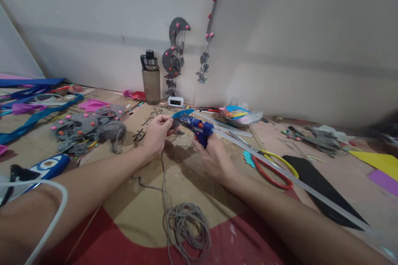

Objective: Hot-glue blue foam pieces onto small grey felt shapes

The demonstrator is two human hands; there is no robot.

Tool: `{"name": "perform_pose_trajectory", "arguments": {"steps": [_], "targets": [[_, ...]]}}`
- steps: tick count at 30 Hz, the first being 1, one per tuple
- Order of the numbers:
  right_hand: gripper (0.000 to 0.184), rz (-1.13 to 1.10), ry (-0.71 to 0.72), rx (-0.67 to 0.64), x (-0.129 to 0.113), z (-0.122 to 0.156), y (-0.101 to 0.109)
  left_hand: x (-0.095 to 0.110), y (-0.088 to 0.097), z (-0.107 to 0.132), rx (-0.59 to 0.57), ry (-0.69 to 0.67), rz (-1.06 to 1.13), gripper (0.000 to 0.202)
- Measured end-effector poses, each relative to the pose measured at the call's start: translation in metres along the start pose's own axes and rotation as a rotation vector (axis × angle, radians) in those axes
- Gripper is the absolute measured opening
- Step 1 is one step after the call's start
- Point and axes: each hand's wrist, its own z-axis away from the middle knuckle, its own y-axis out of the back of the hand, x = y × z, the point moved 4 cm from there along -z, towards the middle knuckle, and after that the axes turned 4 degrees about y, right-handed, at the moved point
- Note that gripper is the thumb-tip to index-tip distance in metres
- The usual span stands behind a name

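Note:
My right hand (pixel 216 159) is wrapped around the grip of a blue hot glue gun (pixel 203 130). A long clear glue stick (pixel 264 158) runs out of the gun's back end toward the lower right. At the gun's nozzle, the fingers of my left hand (pixel 158 134) pinch a small dark grey piece (pixel 175 124), partly hidden by the fingertips. Grey yarn (pixel 163 174) hangs below the left hand and leads down to a loose coil of grey yarn (pixel 189 230) on the board. Just behind the nozzle lies a blue curved piece (pixel 183 113).
Scissors with red and yellow handles (pixel 275 184) and a black flat object (pixel 323 194) lie right. A bottle (pixel 151 85) and small white digital clock (pixel 175 101) stand by the wall. Grey felt pieces (pixel 82 126) crowd the left; a white cable (pixel 60 207) crosses my left arm.

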Motion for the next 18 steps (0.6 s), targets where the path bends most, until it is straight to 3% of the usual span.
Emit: {"name": "perform_pose_trajectory", "arguments": {"steps": [18], "targets": [[0.023, 0.019, -0.050, -0.022, -0.0001, 0.0010, -0.0027, 0.0027, -0.0028, 0.0037, 0.005, 0.017, -0.002, 0.022]]}}
